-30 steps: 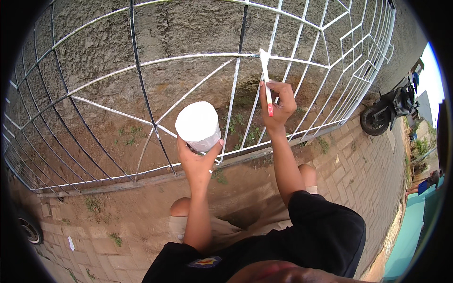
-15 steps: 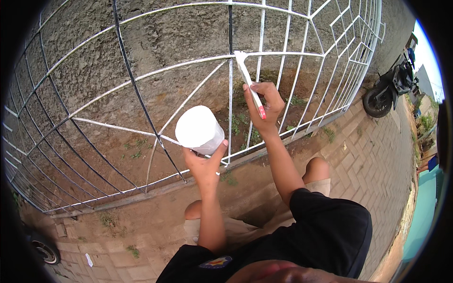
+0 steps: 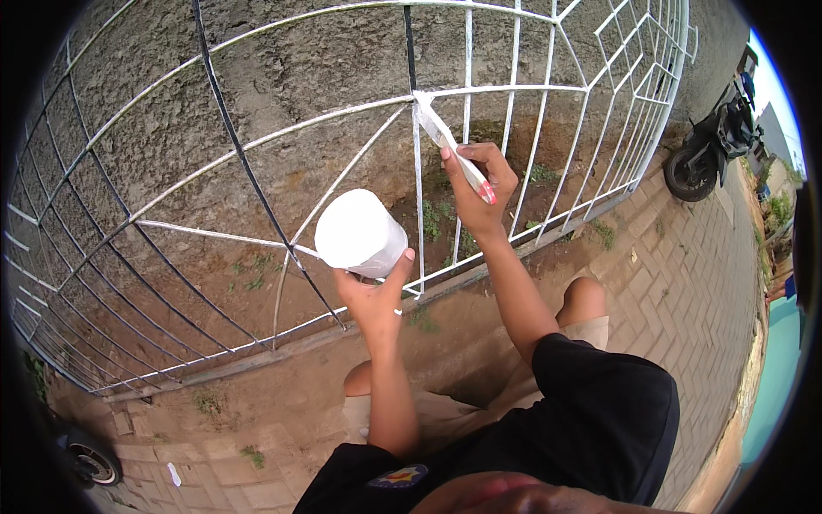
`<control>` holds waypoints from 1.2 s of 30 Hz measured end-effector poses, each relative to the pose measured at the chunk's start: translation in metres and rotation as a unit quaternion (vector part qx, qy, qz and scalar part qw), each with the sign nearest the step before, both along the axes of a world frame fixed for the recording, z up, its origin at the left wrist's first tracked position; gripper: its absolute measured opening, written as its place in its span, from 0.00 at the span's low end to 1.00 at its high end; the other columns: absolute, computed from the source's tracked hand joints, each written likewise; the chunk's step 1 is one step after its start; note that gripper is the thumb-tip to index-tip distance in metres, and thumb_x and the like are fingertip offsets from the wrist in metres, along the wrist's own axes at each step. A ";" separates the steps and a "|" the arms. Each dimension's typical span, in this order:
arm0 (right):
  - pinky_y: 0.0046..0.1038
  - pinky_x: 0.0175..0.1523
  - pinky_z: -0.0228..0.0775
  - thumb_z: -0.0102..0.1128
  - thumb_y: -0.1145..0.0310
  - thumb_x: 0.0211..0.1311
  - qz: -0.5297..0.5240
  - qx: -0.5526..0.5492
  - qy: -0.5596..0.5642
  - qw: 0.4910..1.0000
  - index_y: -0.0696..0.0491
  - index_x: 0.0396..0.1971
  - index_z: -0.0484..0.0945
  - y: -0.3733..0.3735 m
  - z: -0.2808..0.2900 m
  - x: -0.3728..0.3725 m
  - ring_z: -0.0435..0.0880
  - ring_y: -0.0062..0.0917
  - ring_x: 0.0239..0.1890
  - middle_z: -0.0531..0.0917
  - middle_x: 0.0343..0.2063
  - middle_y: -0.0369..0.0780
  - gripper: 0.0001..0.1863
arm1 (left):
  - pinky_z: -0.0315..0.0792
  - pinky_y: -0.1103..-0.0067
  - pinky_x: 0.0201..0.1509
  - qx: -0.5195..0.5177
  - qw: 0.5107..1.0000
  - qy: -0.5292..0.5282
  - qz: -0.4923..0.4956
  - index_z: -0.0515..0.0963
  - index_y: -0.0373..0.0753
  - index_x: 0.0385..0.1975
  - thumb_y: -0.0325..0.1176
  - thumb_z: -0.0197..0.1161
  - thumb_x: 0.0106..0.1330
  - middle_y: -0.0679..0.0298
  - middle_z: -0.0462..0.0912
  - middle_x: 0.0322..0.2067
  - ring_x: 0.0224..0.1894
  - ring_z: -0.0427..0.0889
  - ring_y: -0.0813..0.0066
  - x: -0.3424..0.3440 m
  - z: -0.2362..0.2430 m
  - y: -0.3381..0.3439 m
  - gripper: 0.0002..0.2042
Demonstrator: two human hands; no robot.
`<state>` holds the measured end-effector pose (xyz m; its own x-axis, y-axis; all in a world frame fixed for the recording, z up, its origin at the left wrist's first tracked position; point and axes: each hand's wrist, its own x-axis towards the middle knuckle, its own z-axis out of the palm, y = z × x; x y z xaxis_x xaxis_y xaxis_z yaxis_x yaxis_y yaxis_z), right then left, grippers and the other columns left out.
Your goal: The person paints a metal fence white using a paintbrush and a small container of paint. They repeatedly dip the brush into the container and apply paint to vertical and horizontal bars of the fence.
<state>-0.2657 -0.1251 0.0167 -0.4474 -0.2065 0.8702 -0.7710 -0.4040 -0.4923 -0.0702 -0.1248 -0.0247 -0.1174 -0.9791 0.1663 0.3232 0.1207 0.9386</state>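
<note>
My left hand is wrapped round the lower part of a white paint tub, its top tilted toward me and showing plain white. A small white smear marks that hand. Between the fingers and thumb of my right hand is a paintbrush with a red-tipped white handle. Its white bristle end touches the metal fence where a curved rail meets an upright bar. Below the joint that bar is white; above it the bar is black.
A rough grey wall stands behind the fence, with bare soil and small weeds between. Black bars stand on the left. A motorbike is parked at the far right on brick paving; a wheel shows at lower left.
The brush tip has moved slightly left and down at the joint, its handle tilting more to the right. My left hand still holds the tub. The whole view has shifted a little.
</note>
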 end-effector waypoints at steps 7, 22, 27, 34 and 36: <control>0.23 0.35 0.72 0.72 0.74 0.64 -0.164 -0.136 -0.023 0.977 0.59 0.34 0.79 0.005 0.009 -0.040 0.80 0.20 0.30 0.83 0.32 0.40 0.09 | 0.70 0.67 0.66 -0.009 1.000 0.019 0.009 0.64 0.27 0.63 0.30 0.84 0.50 0.47 0.74 0.58 0.61 0.76 0.58 -0.002 0.008 0.001 0.43; 0.24 0.37 0.75 0.73 0.73 0.63 -0.204 -0.128 0.022 0.970 0.61 0.37 0.80 0.028 0.045 -0.048 0.83 0.20 0.31 0.86 0.31 0.42 0.10 | 0.70 0.65 0.66 -0.014 1.000 0.006 0.009 0.64 0.29 0.65 0.31 0.83 0.50 0.48 0.74 0.58 0.61 0.76 0.59 -0.008 0.000 0.002 0.43; 0.24 0.33 0.73 0.76 0.72 0.59 -0.043 0.106 0.139 0.984 0.59 0.33 0.84 0.023 0.051 -0.013 0.85 0.23 0.27 0.86 0.27 0.43 0.09 | 0.69 0.65 0.66 -0.027 1.000 -0.002 0.006 0.66 0.30 0.64 0.32 0.83 0.50 0.50 0.74 0.58 0.60 0.76 0.59 -0.005 -0.004 -0.003 0.42; 0.22 0.30 0.68 0.74 0.70 0.62 -0.141 0.071 0.090 0.983 0.59 0.31 0.83 0.025 0.084 -0.046 0.80 0.17 0.24 0.85 0.24 0.39 0.09 | 0.69 0.65 0.65 -0.055 0.998 -0.004 0.023 0.67 0.31 0.64 0.33 0.84 0.49 0.51 0.76 0.57 0.60 0.76 0.59 -0.010 -0.006 -0.002 0.42; 0.23 0.29 0.69 0.72 0.70 0.63 -0.197 0.042 0.132 0.971 0.58 0.31 0.84 0.031 0.085 -0.050 0.81 0.21 0.23 0.84 0.24 0.40 0.07 | 0.69 0.65 0.65 -0.035 0.999 0.002 0.017 0.67 0.31 0.64 0.33 0.84 0.49 0.51 0.76 0.57 0.60 0.77 0.59 -0.005 -0.009 -0.002 0.42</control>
